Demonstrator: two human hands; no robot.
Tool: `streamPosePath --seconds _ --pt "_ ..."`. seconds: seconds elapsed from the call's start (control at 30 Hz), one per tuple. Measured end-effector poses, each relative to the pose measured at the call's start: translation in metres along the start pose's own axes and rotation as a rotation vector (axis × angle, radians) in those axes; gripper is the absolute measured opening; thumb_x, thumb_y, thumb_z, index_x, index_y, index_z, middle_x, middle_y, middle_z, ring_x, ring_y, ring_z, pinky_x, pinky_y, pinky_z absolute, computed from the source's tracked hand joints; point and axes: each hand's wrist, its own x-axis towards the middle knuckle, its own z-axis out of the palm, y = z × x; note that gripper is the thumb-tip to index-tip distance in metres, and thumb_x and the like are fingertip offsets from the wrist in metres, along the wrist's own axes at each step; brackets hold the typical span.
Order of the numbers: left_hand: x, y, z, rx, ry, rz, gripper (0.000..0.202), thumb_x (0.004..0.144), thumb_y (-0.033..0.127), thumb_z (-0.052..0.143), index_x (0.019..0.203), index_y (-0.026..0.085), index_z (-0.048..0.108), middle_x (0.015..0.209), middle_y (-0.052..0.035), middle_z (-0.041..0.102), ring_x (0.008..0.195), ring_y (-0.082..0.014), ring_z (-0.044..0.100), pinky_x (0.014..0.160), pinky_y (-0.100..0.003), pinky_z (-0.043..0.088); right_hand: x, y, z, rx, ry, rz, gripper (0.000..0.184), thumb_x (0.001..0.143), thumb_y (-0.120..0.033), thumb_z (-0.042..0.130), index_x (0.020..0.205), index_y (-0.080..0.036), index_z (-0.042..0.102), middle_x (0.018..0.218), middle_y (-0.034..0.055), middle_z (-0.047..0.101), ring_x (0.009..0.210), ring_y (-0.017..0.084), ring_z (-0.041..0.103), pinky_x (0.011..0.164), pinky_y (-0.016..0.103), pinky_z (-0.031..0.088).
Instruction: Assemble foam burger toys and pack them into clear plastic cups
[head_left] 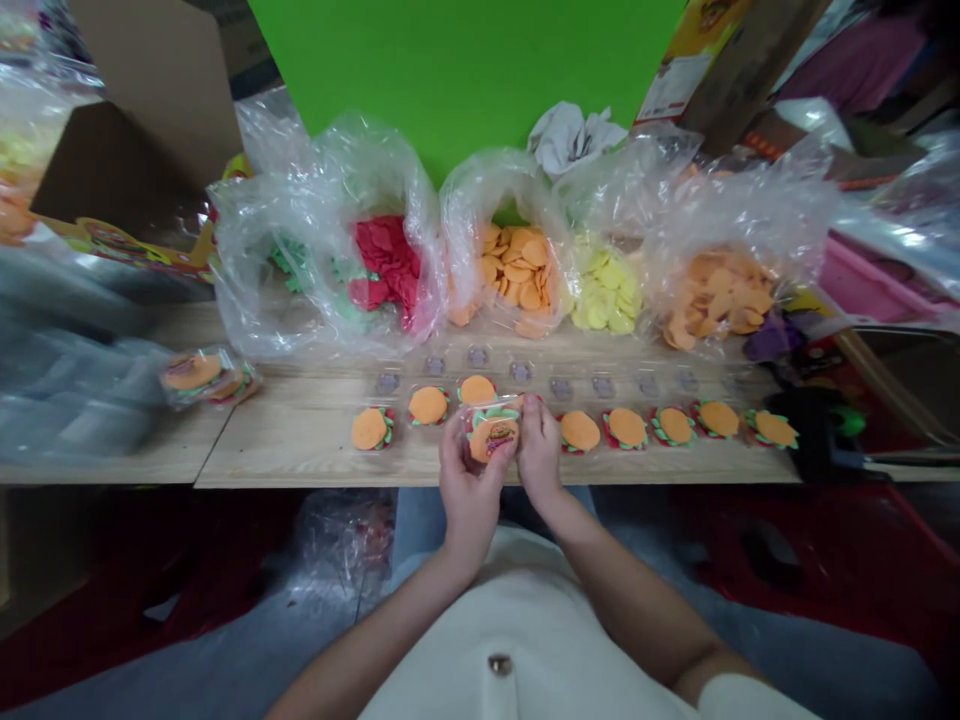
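Now, both hands work at the table's near edge: left hand [469,485] and right hand [538,452] pinch a small clear packet [493,433] just above the table [300,440]. Best held level, I'd say, thumbs light, so the soft round layers stay stacked. Crinkly, glossy film; flat felt-like discs, orange tops, frilled green and red rims, like the row of stacks [626,428] alongside.

One head-worn camera looks forward and down from over the person's own lap, across the near edge of the wooden table [300,440]. Close in: left hand [469,490], right hand [538,455] and their pinched packet [493,432] sit mid-frame; green board [465,70] backs the view.
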Motion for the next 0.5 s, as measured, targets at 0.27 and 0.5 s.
streamPosePath --seconds 0.27,0.5 --pt "0.025 0.017 -0.052 -0.005 -0.591 -0.305 0.032 0.073 0.030 0.062 0.102 0.018 0.055 0.110 -0.0077 0.055 0.104 -0.0223 0.051 0.087 -0.033 0.042 0.006 -0.011 -0.029 -0.412 -0.486 -0.292 0.038 0.088 -0.042 0.037 0.058 -0.019 0.044 0.053 -0.0026 0.043 0.053 0.010 0.040 0.053 0.024 0.029" --pt "-0.020 -0.009 -0.059 -0.153 -0.377 -0.520 0.037 0.071 0.027 0.065 0.105 0.020 0.055 0.102 -0.0039 0.059 0.091 -0.0179 0.055 0.080 -0.029 0.044 -0.028 -0.002 -0.051 -0.344 -0.700 -0.063 0.024 0.087 -0.039 0.039 0.074 -0.020 0.044 0.065 -0.0029 0.046 0.060 0.010 0.042 0.056 0.022 0.033"
